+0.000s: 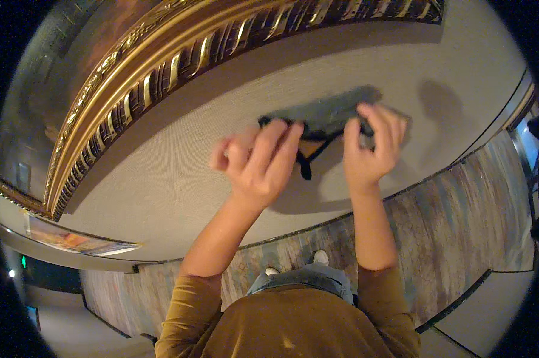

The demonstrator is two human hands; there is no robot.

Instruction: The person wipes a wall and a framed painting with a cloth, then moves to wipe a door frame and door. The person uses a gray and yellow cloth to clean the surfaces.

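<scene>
Both my hands are raised before a beige wall, gripping a blurred grey-green cloth item (332, 109) with black edging, perhaps a bag or a cap. My left hand (262, 156) has its middle fingers bent over the item's left end, near the black edge. My right hand (376, 138) pinches its right end between thumb and fingers. A black strap (323, 150) hangs below in a V, with a patch of orange showing beside it. The exact kind of item cannot be told through the blur.
A large painting's ornate gold and dark frame (175, 67) hangs on the wall (162, 179) at the upper left. A smaller colourful picture (79, 237) is at the lower left. Patterned carpet (439, 219) runs along the wall's foot, under my shoes (321, 257).
</scene>
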